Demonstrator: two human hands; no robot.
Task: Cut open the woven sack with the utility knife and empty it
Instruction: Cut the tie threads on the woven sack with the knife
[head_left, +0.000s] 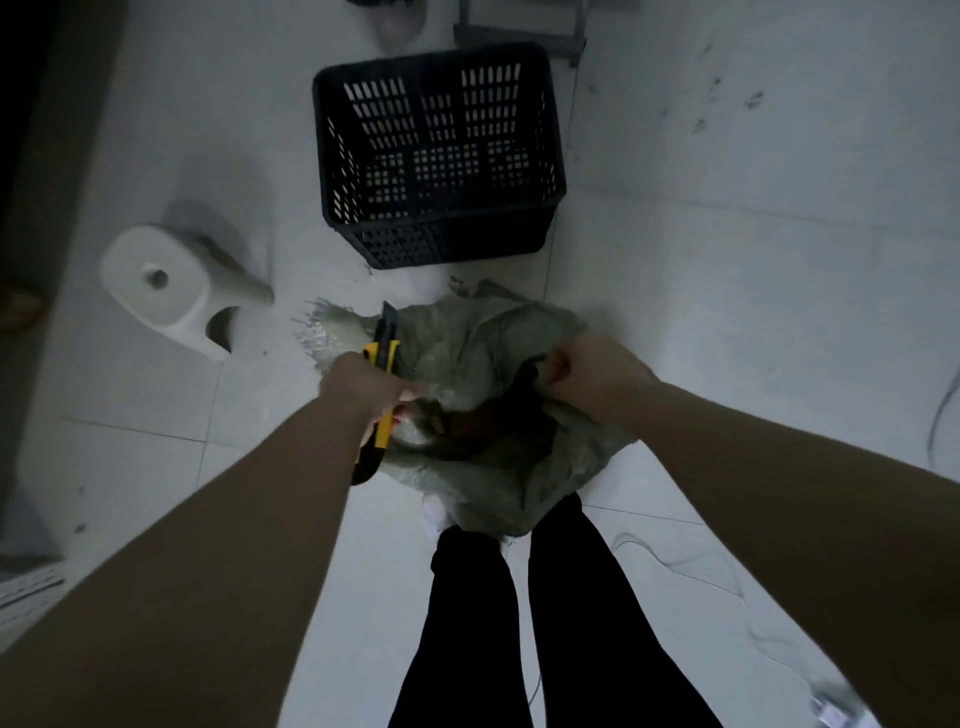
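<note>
A grey-green woven sack (483, 338) stands on the white tile floor in front of my legs, its top frayed at the left. A dark opening (493, 421) gapes in its middle, with dark contents inside. My left hand (363, 387) is closed around a yellow and black utility knife (385, 353), whose tip points away from me over the sack's left edge. My right hand (587, 376) pinches the sack's fabric at the right rim of the opening.
A black slotted plastic crate (550, 171) stands on the floor just beyond the sack. A white plastic stool (171, 286) sits to the left. A thin cable (675, 566) trails on the tiles at the right. A grey metal frame (519, 36) is at the top.
</note>
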